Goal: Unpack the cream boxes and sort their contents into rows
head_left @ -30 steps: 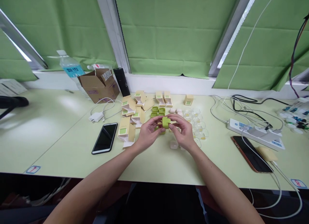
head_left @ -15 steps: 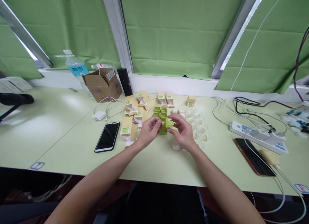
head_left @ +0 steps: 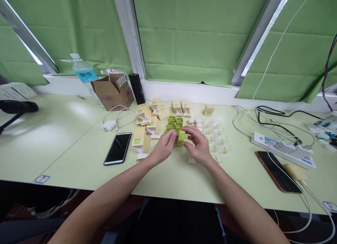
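Between my two hands is a small green plastic piece [head_left: 182,136] with a ribbed, comb-like side. My left hand [head_left: 165,146] pinches its left end between thumb and fingers. On its right end, my right hand [head_left: 198,144] grips with thumb and forefinger. Just behind them stand several green square cups [head_left: 175,122] in rows, partly hidden by my fingers. Clear plastic domed pieces [head_left: 216,137], some with yellow marks, lie right of my right hand. Small pale pink blocks [head_left: 196,122] sit beyond it, and another shows partly beneath it.
Opened small cardboard boxes [head_left: 142,140] lie left of the cups; one box [head_left: 209,110] stands apart behind. A phone [head_left: 117,148] and a white charger [head_left: 109,125] are at left. A brown carton [head_left: 113,93] stands at the back. At right are a power strip [head_left: 283,149], cables and another phone [head_left: 276,172].
The green piece has turned between my hands, so its ribbed side now shows. My fingers have drawn slightly closer around it. The view has shifted slightly.
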Tool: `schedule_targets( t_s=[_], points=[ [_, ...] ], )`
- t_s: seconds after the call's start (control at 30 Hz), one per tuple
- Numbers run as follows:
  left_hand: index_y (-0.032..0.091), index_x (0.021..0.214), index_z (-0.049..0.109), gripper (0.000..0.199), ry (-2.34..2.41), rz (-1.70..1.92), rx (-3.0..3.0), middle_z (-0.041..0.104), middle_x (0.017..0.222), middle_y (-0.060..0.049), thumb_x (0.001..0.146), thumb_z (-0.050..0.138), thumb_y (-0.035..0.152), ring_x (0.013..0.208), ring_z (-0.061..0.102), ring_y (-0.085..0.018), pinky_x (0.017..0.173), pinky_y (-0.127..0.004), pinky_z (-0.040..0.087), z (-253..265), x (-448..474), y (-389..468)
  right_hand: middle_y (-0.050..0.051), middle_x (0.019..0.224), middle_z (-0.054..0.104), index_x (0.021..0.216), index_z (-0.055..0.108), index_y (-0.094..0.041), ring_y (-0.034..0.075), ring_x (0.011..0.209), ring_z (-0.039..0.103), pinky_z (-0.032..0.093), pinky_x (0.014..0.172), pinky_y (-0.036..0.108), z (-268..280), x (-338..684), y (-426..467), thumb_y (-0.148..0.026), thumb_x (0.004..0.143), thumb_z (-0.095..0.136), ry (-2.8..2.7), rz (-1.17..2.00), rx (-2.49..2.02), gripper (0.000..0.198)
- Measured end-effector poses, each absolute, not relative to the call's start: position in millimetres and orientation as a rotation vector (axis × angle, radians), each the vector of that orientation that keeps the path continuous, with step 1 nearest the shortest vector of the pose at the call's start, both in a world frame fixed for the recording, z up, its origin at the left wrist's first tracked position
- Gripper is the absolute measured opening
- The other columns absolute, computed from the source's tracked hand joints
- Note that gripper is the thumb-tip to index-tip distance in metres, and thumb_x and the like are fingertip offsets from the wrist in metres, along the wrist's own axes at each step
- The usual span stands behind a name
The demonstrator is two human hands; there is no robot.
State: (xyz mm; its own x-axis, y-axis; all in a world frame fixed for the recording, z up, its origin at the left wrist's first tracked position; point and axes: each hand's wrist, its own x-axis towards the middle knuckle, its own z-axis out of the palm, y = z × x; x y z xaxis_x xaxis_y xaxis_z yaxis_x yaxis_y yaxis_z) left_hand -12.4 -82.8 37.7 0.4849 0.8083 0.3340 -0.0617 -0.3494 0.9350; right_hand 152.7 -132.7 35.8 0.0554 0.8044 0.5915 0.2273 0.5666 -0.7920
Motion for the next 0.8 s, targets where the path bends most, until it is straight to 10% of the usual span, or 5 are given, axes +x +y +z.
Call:
schedule_targets(
  t_s=[0.8],
  points=[
    [0.021,0.091,0.053,0.049,0.661,1.099,1.679,0.05,0.07,0.002,0.102,0.043,0.068,0.063,0.047,-0.014,0.06,-0.029,0.038,27,-10,-82,0.009,0.124,0.07,0.13,0.068,-0.031,0.025,0.118,0.068,0.065,0.09,0.041,35,151,-131,-0.018,0.09,0.066,-1.602,0.242,-0.964,0.042]
  ],
)
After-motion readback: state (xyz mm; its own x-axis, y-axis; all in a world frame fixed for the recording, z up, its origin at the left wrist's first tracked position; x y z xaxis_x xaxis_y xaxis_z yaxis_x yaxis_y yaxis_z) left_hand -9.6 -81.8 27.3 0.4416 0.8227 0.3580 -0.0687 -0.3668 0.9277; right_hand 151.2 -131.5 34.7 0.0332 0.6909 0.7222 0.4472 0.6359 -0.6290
